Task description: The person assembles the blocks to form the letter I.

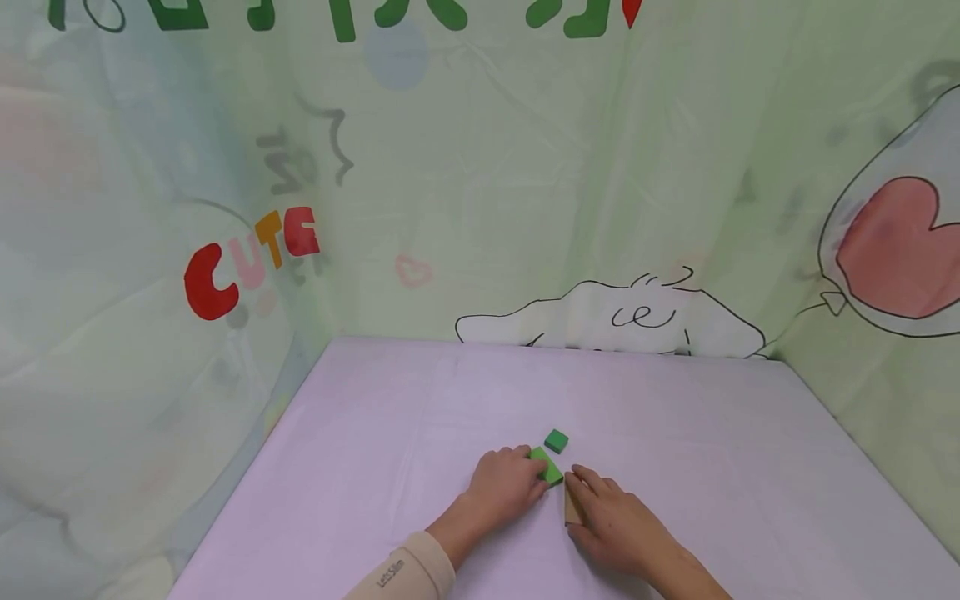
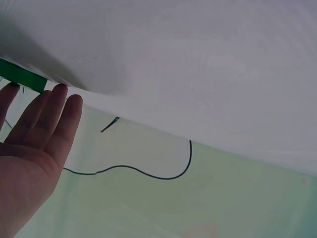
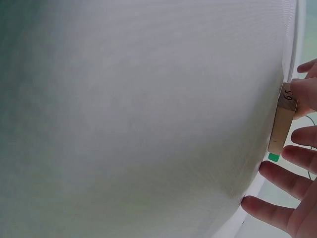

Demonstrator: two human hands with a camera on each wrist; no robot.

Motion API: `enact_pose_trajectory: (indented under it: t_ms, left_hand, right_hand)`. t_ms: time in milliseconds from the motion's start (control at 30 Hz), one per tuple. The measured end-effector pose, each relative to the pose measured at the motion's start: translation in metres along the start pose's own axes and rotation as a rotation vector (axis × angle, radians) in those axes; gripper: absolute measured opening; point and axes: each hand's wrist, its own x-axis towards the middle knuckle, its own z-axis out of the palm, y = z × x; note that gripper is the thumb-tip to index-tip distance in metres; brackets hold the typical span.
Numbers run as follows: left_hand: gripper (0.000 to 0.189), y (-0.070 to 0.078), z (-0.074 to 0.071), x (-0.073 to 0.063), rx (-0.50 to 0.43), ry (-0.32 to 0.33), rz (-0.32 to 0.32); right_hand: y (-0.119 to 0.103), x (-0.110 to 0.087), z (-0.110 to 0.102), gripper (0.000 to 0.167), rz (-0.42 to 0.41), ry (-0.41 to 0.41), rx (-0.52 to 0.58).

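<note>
Close to the middle of the table, my left hand (image 1: 507, 482) pinches a light green block (image 1: 551, 472) between thumb and fingers. In the left wrist view this green block (image 2: 22, 77) lies at the fingertips, low against the table. To its right, my right hand (image 1: 618, 521) holds a long wooden block (image 1: 572, 502) at its two ends. The right wrist view shows the wooden block (image 3: 282, 126) flat on the table, a dark "65" on its end. Just beyond both hands sits a small dark green block (image 1: 557, 441), untouched.
A pale lilac cloth covers the table (image 1: 405, 417). Behind it hangs a printed light green curtain (image 1: 480, 167), which also closes in the left and right sides. The table's back edge runs along the curtain's foot.
</note>
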Motion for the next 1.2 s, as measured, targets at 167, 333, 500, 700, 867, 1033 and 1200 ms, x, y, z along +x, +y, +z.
enact_pose_trajectory:
  t_ms: [167, 333, 500, 700, 867, 1033, 1200]
  left_hand:
    - [0.018, 0.0, 0.004, 0.003, 0.016, 0.022, -0.005]
    - [0.017, 0.001, 0.007, 0.004, 0.032, 0.061, 0.0]
    - [0.017, 0.001, 0.007, 0.004, 0.027, 0.085, 0.004]
    - [0.02, 0.001, 0.01, 0.002, 0.005, 0.096, -0.004]
    - [0.022, 0.001, 0.012, 0.002, 0.026, 0.109, -0.004]
    - [0.021, 0.002, 0.01, 0.003, 0.052, 0.1, -0.004]
    - [0.022, 0.003, 0.009, 0.004, 0.061, 0.07, -0.009]
  right_hand:
    - [0.0, 0.0, 0.0, 0.063, -0.001, -0.003, 0.001]
    - [0.001, -0.001, 0.001, 0.062, -0.02, 0.013, 0.003]
    - [0.001, -0.002, 0.001, 0.062, -0.022, 0.018, 0.004]
    - [0.002, -0.001, 0.002, 0.063, -0.022, 0.015, 0.011]
    - [0.002, -0.001, 0.003, 0.063, -0.037, 0.027, 0.001]
    - [0.002, 0.0, 0.003, 0.064, -0.027, 0.013, -0.001]
    - [0.001, 0.0, 0.001, 0.065, 0.001, -0.009, 0.012]
